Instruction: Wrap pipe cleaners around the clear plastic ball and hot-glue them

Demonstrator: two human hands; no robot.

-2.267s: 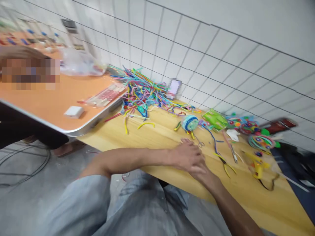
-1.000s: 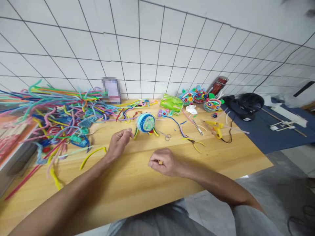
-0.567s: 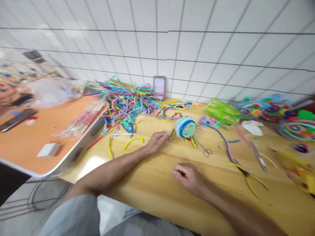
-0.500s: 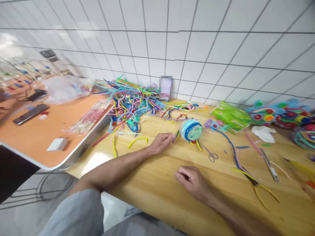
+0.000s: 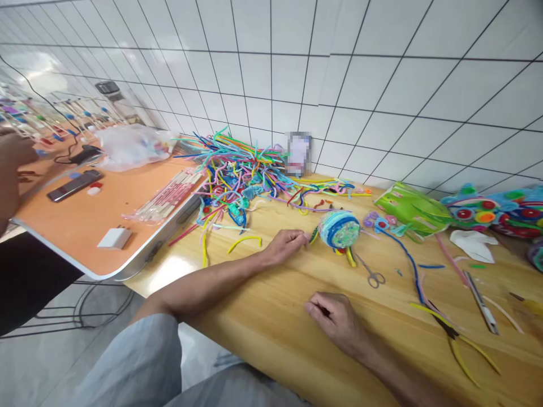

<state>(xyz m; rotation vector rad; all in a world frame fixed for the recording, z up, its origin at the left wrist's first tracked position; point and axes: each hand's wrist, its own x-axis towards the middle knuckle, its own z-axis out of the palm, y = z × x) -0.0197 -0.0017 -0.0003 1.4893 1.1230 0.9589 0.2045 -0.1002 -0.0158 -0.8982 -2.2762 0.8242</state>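
Resting on the wooden table, my left hand (image 5: 287, 247) has its fingers curled closed, and nothing sticks out of them. Just beyond its fingertips sits a round ball of blue, teal and pale green coiled pipe cleaners (image 5: 340, 229), with yellow and red pieces under it. My right hand (image 5: 333, 316) lies nearer the table's front edge in a loose fist, a dark hollow showing between thumb and fingers. Small scissors (image 5: 374, 277) lie to the right of the ball. Farther right are yellow-handled pliers (image 5: 456, 336) and a slim cutter-like tool (image 5: 481, 302).
Tangled pipe cleaners (image 5: 241, 175) heap by the wall near a propped, blurred phone-like thing (image 5: 298, 152). At right are a green packet (image 5: 413, 209) and colourful figures (image 5: 477, 209). The orange table (image 5: 123, 198) holds a white charger (image 5: 114, 238); another person's hand (image 5: 14, 158) is at far left.
My view has turned slightly left, so the tables and their things appear farther right. Another person's hand has come into view at the left. My hands stay closed in the same places.
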